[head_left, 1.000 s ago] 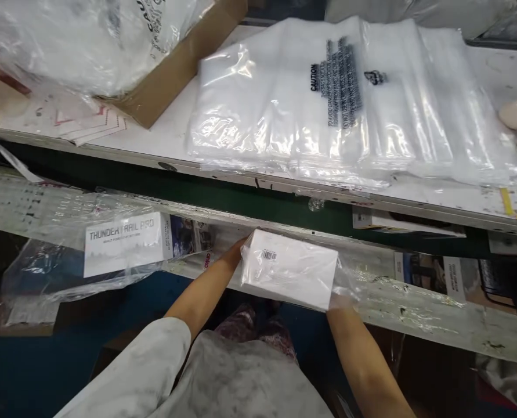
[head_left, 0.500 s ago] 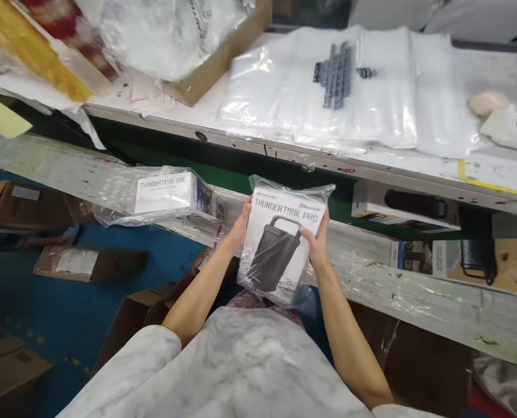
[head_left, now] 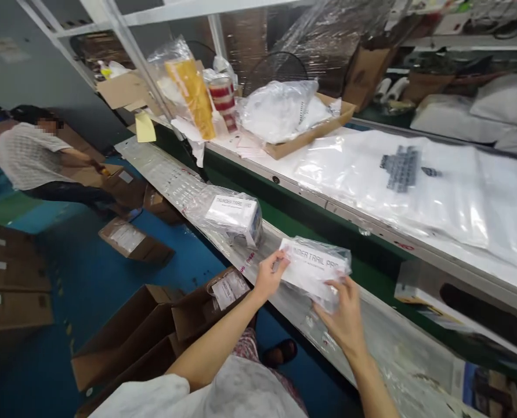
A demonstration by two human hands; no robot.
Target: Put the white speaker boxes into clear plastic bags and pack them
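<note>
A white box (head_left: pixel 313 264) in clear plastic, printed "THUNDERTRAIL PRO", is upright between my hands at the metal ledge. My left hand (head_left: pixel 272 271) pinches its left top corner and the wrap. My right hand (head_left: pixel 343 307) grips the near right side, thumb low and fingers on the top edge. To the left on the ledge stands a second wrapped box (head_left: pixel 232 212) with the same print, its loose plastic spreading leftward.
White plastic bags (head_left: pixel 454 180) cover the upper table. A cardboard tray (head_left: pixel 293 145) holds more bags. More product boxes (head_left: pixel 467 302) lie at right. Open cartons (head_left: pixel 123 337) stand on the blue floor below. A person (head_left: pixel 36 151) bends over a carton at far left.
The view has swung left, showing the floor and a person. The held box has turned from its front face up to its narrow printed side up, and sits lower at the ledge.
</note>
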